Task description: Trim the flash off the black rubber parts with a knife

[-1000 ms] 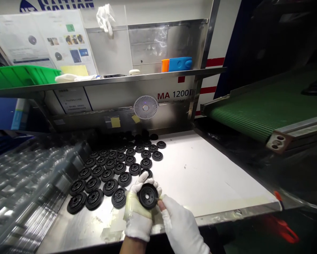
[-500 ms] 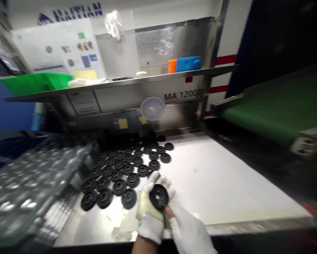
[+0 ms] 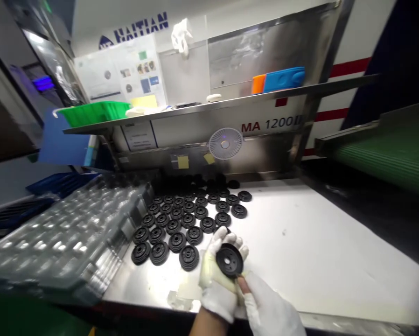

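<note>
A black ridged plastic disc (image 3: 229, 261) with a small centre hole lies tilted in my left hand (image 3: 212, 275), which wears a white glove with a yellowish palm. Its fingers curl behind and around the disc. My right hand (image 3: 274, 305), in a white glove with the thumb tip bare, is closed at the disc's lower rim. The thumb touches or nearly touches that edge; whatever the other fingers grip is hidden. Just left of my hands, rows of similar black discs (image 3: 189, 257) stand on the white tabletop (image 3: 300, 252).
Clear plastic trays (image 3: 73, 224) are stacked on the left. Behind the table stand a small white fan (image 3: 225, 143) and a metal shelf (image 3: 230, 102) with a green bin (image 3: 95, 113) and a blue-and-orange object (image 3: 282, 79). A green conveyor belt (image 3: 387, 158) runs at the right.
The view has swung left, so everything appears farther right and sharper. Both hands stay together at the same disc, which keeps nearly the same tilt.
</note>
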Demonstrator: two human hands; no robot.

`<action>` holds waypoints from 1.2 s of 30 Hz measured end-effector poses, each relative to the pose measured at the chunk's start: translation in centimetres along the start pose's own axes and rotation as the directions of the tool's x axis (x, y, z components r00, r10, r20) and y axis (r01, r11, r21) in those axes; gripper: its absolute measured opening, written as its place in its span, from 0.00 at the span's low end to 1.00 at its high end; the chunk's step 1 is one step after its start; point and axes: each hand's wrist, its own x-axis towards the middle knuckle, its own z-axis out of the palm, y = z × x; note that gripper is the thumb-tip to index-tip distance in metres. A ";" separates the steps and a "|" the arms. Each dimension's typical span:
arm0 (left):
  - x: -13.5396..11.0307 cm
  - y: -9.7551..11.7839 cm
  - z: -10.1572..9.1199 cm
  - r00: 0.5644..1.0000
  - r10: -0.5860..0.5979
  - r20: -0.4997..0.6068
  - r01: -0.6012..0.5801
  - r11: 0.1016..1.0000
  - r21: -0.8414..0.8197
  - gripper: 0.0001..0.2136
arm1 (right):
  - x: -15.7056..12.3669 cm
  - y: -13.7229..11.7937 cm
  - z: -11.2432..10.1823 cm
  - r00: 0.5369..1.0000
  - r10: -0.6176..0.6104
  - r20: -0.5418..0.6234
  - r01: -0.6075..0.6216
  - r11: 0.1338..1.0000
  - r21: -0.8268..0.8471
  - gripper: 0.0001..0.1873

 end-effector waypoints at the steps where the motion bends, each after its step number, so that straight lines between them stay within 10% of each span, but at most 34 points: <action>1: -0.1 0.2 -0.2 0.999 -0.029 0.018 0.029 0.998 0.047 0.13 | 0.1 0.3 -0.2 1.000 -0.027 -0.003 0.027 1.000 -0.003 0.17; 36: -0.2 0.5 -0.3 0.990 0.133 -0.046 -0.129 0.988 0.082 0.05 | -0.4 -0.1 -0.8 0.999 -0.030 0.013 0.029 0.994 0.107 0.14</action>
